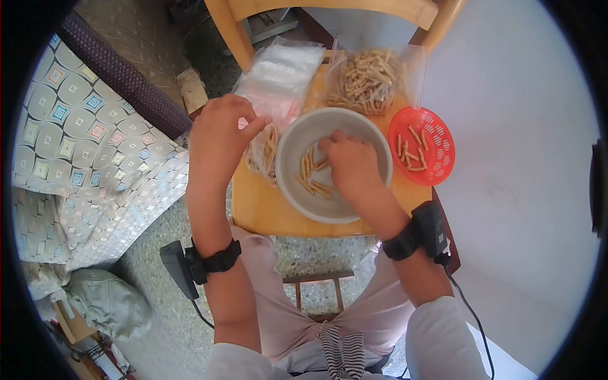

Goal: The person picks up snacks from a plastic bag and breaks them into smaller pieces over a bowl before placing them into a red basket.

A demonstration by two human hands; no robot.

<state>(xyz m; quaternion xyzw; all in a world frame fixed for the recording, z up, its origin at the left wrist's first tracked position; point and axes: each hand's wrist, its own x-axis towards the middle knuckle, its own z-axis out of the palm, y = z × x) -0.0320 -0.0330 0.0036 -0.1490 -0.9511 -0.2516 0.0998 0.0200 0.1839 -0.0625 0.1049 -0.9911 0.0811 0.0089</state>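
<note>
My left hand point(223, 130) is raised at the chair seat's left side, with thumb and forefinger apart and nothing visible between them. Just to its right, a small clear plastic bag point(267, 151) with several short brown sticks leans against the grey bowl point(288, 190). Inside that bowl, my right hand point(352, 163) reaches down with its fingers bent; the fingertips are partly hidden, so what they grip cannot be made out. Beside them lie several short, crusty, golden-brown sticks point(308, 166) on the bowl's bottom.
A larger clear bag full of sticks point(372, 76) stands behind the bowl. A stack of clear plastic bags point(282, 69) lies at the back left. The red basket point(443, 149) at the right holds several sticks. Everything rests on a wooden chair point(259, 215).
</note>
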